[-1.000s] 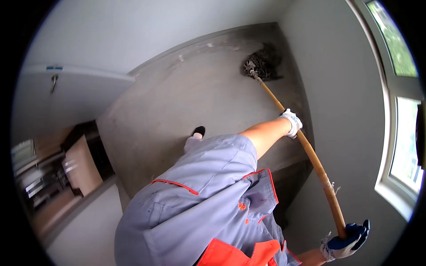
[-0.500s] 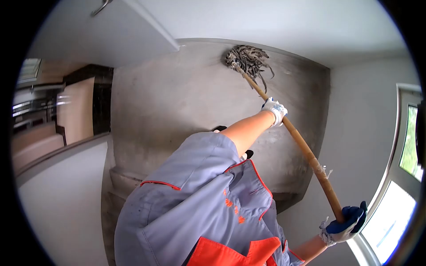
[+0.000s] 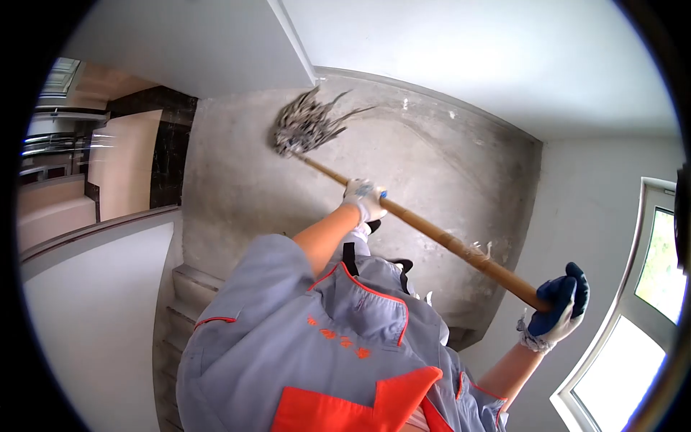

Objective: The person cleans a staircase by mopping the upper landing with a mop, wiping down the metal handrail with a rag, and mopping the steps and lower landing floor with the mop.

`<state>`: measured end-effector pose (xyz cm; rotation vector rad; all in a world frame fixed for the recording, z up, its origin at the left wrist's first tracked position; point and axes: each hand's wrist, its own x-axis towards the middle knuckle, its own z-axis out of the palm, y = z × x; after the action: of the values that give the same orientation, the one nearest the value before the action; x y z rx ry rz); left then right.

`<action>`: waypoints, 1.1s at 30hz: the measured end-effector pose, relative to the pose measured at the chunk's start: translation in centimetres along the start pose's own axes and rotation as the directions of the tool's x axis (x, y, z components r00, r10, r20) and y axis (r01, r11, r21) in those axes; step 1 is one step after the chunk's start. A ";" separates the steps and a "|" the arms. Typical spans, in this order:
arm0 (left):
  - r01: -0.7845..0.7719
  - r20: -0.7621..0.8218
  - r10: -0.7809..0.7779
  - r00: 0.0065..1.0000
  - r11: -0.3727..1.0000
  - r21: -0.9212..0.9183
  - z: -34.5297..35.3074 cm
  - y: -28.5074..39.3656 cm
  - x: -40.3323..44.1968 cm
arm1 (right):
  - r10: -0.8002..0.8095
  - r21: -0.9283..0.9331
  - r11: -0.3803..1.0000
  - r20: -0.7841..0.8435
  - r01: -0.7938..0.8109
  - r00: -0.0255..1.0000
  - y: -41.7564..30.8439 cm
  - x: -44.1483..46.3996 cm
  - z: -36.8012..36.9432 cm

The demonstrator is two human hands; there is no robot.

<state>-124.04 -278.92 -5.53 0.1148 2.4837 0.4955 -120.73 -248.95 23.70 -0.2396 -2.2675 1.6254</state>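
A string mop with grey, straggly strands lies on the concrete floor at the upper middle. Its long wooden handle slants down to the right across my front. My left hand, in a white work glove with blue on it, is wrapped round the handle's middle. At the handle's top end my right hand, gloved in white and dark blue, grips it with the palm against the tip. A torn bit of clear wrapping clings to the handle between my hands.
Concrete steps go down at the left, beside a white half-wall with a dark rail. A grey door or panel stands at the upper left. On the right is a white-framed window. My shoes are partly visible on the landing.
The mop head has swept left and slightly down across the floor, its strands trailing right. My left hand has moved left and down with the handle; my right hand has risen a little.
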 end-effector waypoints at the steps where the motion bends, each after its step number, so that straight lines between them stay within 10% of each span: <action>1: 0.011 -0.027 -0.011 1.000 1.000 -0.004 0.6 -1.1 -1.5 | 0.053 0.034 0.998 0.009 -0.054 0.999 0.0 -0.2 0.3; 7: 0.103 -0.023 -0.104 0.994 0.993 -0.052 -0.6 -0.5 -5.1 | 0.170 0.014 0.985 -0.188 -0.171 0.967 3.0 -0.5 -2.4; 19: -0.325 0.207 0.307 0.929 0.944 0.061 1.2 8.0 11.5 | 0.118 -0.042 0.986 -0.522 -0.164 0.845 5.3 -2.2 -4.9; 28: -0.745 0.287 0.712 0.641 0.668 0.008 7.8 20.9 23.7 | -0.069 -0.187 0.975 -0.771 -0.121 0.633 6.7 -5.1 -4.4; 33: -0.908 0.138 0.920 0.368 0.387 -0.159 15.9 30.6 22.8 | -0.412 -0.572 0.817 -0.661 -0.067 0.627 7.5 -7.1 -4.0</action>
<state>-134.50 -241.02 -18.39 1.5409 1.9517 0.9334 -113.10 -245.30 16.54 -0.6740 -1.8819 0.5035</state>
